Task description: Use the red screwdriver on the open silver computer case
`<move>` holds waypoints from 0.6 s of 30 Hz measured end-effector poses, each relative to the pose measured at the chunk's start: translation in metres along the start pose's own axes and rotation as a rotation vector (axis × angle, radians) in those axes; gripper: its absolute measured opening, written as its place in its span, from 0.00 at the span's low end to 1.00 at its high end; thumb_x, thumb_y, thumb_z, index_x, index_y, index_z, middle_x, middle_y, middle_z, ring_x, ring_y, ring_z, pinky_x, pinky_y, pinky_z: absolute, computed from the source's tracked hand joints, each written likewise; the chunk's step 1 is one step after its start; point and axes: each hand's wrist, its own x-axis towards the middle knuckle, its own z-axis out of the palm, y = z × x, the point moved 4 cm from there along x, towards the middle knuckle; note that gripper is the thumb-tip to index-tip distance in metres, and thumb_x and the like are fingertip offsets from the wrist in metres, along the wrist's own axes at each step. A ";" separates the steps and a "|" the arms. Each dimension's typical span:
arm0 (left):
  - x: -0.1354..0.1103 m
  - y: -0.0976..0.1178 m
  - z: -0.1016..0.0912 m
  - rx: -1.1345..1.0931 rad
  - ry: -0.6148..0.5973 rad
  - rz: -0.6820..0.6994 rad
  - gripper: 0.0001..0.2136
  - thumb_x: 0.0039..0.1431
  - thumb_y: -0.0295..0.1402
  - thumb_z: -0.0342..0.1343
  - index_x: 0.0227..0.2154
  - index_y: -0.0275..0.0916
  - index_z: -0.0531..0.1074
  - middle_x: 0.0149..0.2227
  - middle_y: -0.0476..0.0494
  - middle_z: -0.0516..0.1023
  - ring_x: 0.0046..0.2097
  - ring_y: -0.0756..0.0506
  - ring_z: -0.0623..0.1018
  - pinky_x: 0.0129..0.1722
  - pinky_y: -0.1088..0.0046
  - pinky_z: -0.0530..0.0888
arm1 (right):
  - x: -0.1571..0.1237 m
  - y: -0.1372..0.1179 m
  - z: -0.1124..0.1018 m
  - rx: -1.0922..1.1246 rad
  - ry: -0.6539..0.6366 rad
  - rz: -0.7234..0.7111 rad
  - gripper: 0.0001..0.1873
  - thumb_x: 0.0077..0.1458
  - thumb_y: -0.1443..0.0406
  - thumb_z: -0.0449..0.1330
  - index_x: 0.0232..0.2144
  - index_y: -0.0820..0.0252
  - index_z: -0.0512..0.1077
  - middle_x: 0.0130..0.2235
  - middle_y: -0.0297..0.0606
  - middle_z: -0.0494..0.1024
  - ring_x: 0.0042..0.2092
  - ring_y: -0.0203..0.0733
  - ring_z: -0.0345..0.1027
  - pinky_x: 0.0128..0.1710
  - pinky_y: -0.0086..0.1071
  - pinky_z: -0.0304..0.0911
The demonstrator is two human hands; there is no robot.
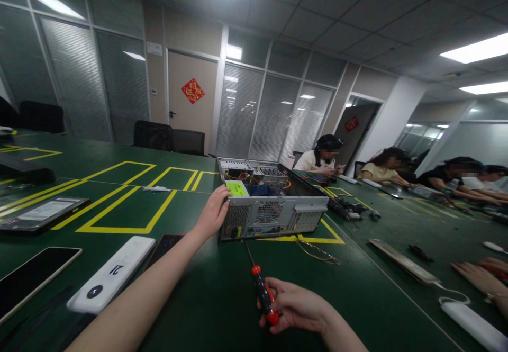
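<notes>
An open desktop computer case (283, 204) lies flat on the green table, its rear panel with vents and ports facing me. My left hand (213, 211) is closed over its near left corner, fingers curled beside the power supply with a yellow-green label (236, 188). Coloured cables show inside the case. In my right hand (293, 307) is a screwdriver (263, 288) with a black and red handle, gripped in closed fingers. Its thin shaft points away from me, and the tip is near the bottom edge of the rear panel; whether they touch I cannot tell.
Left on the table (214, 288) are a hard drive (43, 211), a phone (35, 278) and a white device marked 21 (113, 272). Thin wires (317, 251) and black cables (347, 206) lie right of the case. Another person's hand (478, 278) rests at the right; several people sit beyond.
</notes>
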 end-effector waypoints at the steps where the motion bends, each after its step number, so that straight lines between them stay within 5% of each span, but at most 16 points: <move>1: 0.000 0.000 0.000 -0.002 -0.002 -0.001 0.11 0.64 0.32 0.40 0.46 0.40 0.61 0.52 0.39 0.66 0.60 0.43 0.61 0.60 0.55 0.60 | 0.000 0.000 0.000 0.000 0.000 -0.001 0.33 0.37 0.72 0.60 0.48 0.57 0.55 0.38 0.35 0.72 0.37 0.44 0.74 0.35 0.34 0.65; 12: 0.000 0.001 -0.001 -0.010 -0.004 -0.007 0.11 0.64 0.32 0.40 0.47 0.40 0.61 0.52 0.39 0.66 0.61 0.43 0.60 0.60 0.54 0.59 | -0.001 -0.001 -0.001 0.004 0.032 -0.026 0.36 0.37 0.69 0.66 0.50 0.58 0.57 0.38 0.37 0.72 0.36 0.41 0.73 0.35 0.33 0.65; 18: 0.000 0.000 0.000 -0.007 0.002 -0.003 0.11 0.64 0.32 0.39 0.47 0.40 0.61 0.52 0.39 0.66 0.60 0.43 0.61 0.60 0.54 0.59 | -0.002 -0.004 -0.006 -0.001 0.197 -0.039 0.23 0.39 0.63 0.68 0.36 0.64 0.63 0.24 0.28 0.67 0.24 0.28 0.66 0.21 0.21 0.55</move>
